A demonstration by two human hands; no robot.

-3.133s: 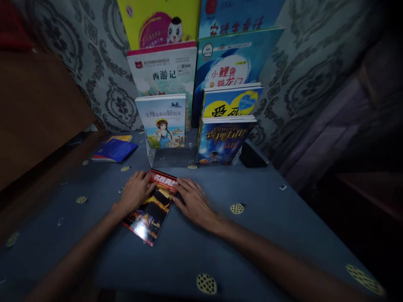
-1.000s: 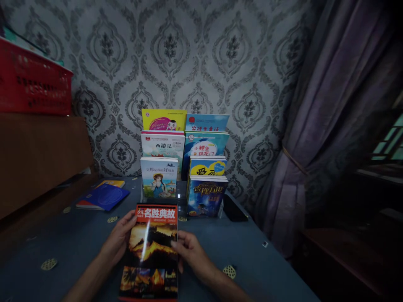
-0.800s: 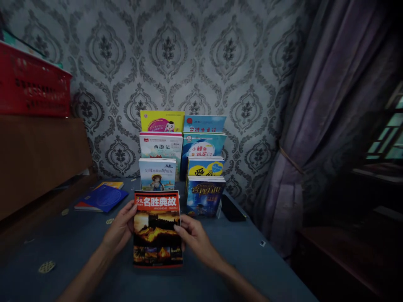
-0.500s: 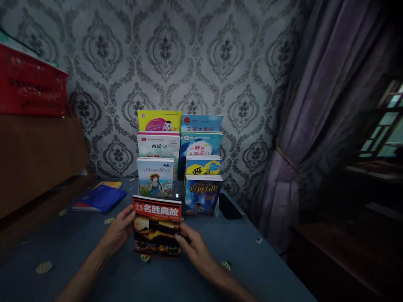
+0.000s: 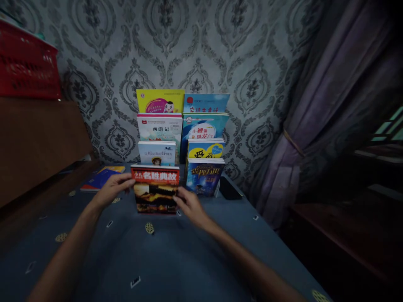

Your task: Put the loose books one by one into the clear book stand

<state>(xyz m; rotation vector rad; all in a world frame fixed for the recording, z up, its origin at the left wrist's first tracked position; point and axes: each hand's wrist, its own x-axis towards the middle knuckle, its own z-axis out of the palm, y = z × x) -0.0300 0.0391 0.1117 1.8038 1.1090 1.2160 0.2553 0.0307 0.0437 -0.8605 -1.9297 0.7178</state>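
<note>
The desk [image 5: 192,264], covered in dark blue cloth with scattered yellow motifs, fills the foreground. Above it, the right hand [image 5: 190,205] grips the right edge of a red-and-black book [image 5: 155,191], thumb on the cover; the left hand [image 5: 111,188] holds the upper left edge, fingertips close together. The book stands near upright, cover facing the viewer, directly before the left column of displayed books; whether its lower edge meets the desk cannot be determined. It overlaps the lower part of a pale blue book [image 5: 157,152]. To the right stands a dark blue book [image 5: 204,178], with a black flat object [image 5: 230,188] beside it. Beyond the left hand lies a blue book [image 5: 100,179]. Taller books rise behind, rearmost a yellow book [image 5: 151,97], before a patterned wall [image 5: 195,46].
</note>
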